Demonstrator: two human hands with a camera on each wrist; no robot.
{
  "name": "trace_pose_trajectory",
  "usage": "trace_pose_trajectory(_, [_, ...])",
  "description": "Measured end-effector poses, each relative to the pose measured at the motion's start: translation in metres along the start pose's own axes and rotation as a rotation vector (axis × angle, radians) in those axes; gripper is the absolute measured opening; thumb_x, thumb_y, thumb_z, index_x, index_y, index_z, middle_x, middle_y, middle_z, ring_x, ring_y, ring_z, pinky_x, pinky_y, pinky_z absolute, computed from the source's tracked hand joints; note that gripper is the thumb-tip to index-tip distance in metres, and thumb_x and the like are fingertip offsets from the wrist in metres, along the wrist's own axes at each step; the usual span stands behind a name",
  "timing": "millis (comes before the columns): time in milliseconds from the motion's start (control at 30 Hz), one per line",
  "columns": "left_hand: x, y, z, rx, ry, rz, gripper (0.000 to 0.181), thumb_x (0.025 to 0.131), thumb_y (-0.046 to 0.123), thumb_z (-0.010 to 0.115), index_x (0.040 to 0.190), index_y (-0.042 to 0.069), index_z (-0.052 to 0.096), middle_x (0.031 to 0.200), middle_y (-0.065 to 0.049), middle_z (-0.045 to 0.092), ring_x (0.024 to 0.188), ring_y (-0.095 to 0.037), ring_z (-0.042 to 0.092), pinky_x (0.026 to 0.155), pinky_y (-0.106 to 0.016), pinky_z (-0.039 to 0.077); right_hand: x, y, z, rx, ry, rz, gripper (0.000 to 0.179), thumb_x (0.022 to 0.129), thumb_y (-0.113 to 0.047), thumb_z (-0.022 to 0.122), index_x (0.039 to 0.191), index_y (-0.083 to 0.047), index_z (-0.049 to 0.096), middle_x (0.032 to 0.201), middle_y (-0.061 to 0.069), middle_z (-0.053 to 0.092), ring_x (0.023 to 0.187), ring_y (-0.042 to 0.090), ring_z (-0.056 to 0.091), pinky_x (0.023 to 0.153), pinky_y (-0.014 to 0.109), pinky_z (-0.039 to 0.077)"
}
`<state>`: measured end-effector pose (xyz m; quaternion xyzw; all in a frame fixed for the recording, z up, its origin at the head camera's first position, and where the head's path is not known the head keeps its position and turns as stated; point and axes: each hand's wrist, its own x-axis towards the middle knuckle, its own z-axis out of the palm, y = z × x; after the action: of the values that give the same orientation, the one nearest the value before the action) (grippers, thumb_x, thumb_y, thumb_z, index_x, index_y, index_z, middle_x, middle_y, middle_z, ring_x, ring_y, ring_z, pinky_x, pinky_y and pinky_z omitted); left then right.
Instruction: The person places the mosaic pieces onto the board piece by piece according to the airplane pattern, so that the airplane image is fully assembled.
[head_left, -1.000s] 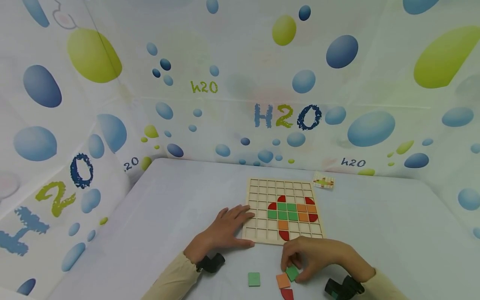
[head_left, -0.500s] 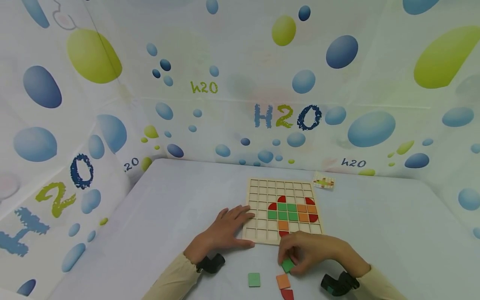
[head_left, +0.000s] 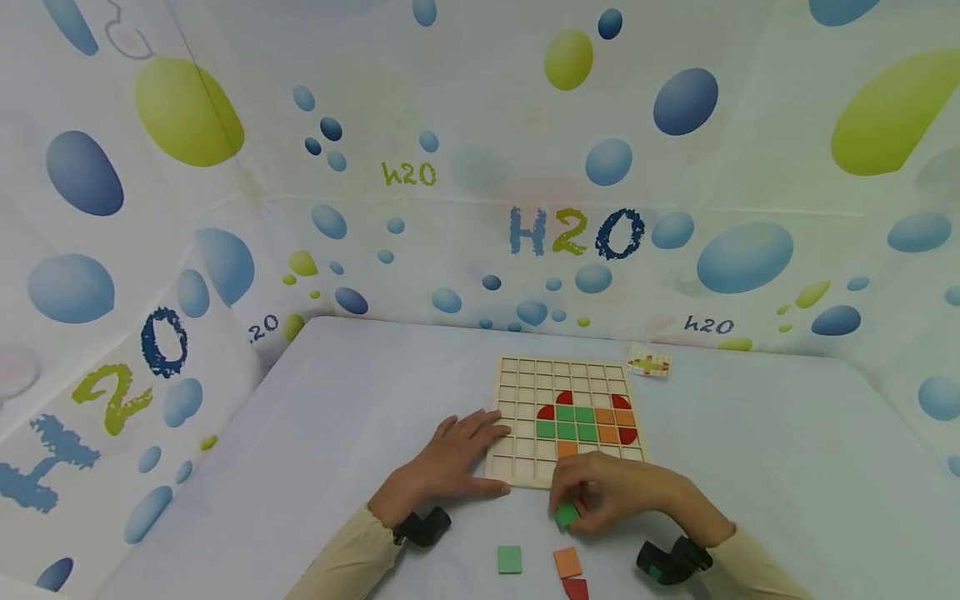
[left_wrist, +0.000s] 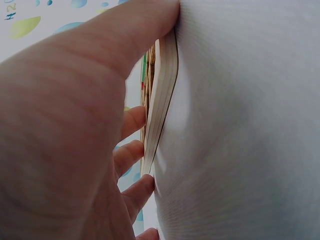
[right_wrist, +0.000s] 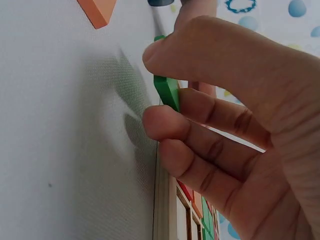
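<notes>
My right hand (head_left: 611,492) pinches a green square tile (head_left: 566,515) between thumb and fingers, just in front of the near edge of a wooden grid board (head_left: 517,475). The right wrist view shows the green tile (right_wrist: 167,90) tilted, held off the white cloth. Spread fingers of my left hand (head_left: 453,458) rest on the board's left edge, with the thumb at its near corner. Green and orange squares (head_left: 606,425) and red rounded pieces (head_left: 627,436) fill some middle and right cells. My right hand hides part of the board's near edge.
On the cloth before the board lie a green square tile (head_left: 509,559), an orange square tile (head_left: 567,562) and a red rounded piece (head_left: 576,589). A small pattern card (head_left: 649,363) lies beyond the board's far right corner. A printed curtain (head_left: 465,250) stands behind the table.
The right hand has carried the green tile away from the orange tile, leftward and up toward the board's near edge. The left hand has stayed in place.
</notes>
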<state>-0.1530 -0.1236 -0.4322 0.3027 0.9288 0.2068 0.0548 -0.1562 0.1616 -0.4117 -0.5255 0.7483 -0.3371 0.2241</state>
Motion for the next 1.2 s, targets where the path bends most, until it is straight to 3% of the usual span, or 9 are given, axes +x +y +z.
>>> trace_pose_trajectory(567, [0.000,0.001,0.000,-0.004,0.002,0.005,0.076,0.083,0.053,0.072,0.144,0.018,0.045,0.155,-0.008,0.033,0.144,-0.033,0.028,0.112,-0.060,0.021,0.005,0.006,-0.005,-0.062,0.111,0.060,0.021,0.088,-0.021,0.073,0.108,-0.018,0.067,0.094,-0.004,0.059,0.076,0.003,0.054,0.066,0.018,0.050])
trace_pose_trajectory(800, [0.000,0.001,-0.001,-0.001,-0.002,0.002,0.075,0.083,0.054,0.071,0.144,0.018,0.045,0.155,-0.007,0.033,0.144,-0.033,0.027,0.112,-0.060,0.021,0.011,0.015,-0.006,-0.060,0.173,0.066,0.021,0.088,-0.016,0.073,0.107,-0.017,0.067,0.092,-0.003,0.059,0.071,0.005,0.054,0.062,0.018,0.049])
trace_pose_trajectory(1067, [0.000,0.001,-0.001,0.005,-0.015,-0.011,0.075,0.084,0.054,0.070,0.145,0.020,0.044,0.156,-0.005,0.032,0.145,-0.031,0.026,0.113,-0.058,0.020,0.017,0.018,-0.007,-0.110,0.256,0.156,0.023,0.088,-0.018,0.073,0.110,-0.017,0.067,0.090,-0.007,0.057,0.069,0.003,0.052,0.060,0.018,0.047])
trace_pose_trajectory(1200, [0.000,0.001,0.000,0.007,-0.014,-0.006,0.076,0.083,0.054,0.070,0.145,0.020,0.044,0.156,-0.005,0.032,0.145,-0.030,0.026,0.113,-0.059,0.020,0.022,0.019,-0.008,-0.152,0.287,0.133,0.023,0.088,-0.014,0.071,0.110,-0.012,0.067,0.086,-0.004,0.056,0.067,0.003,0.051,0.059,0.019,0.047])
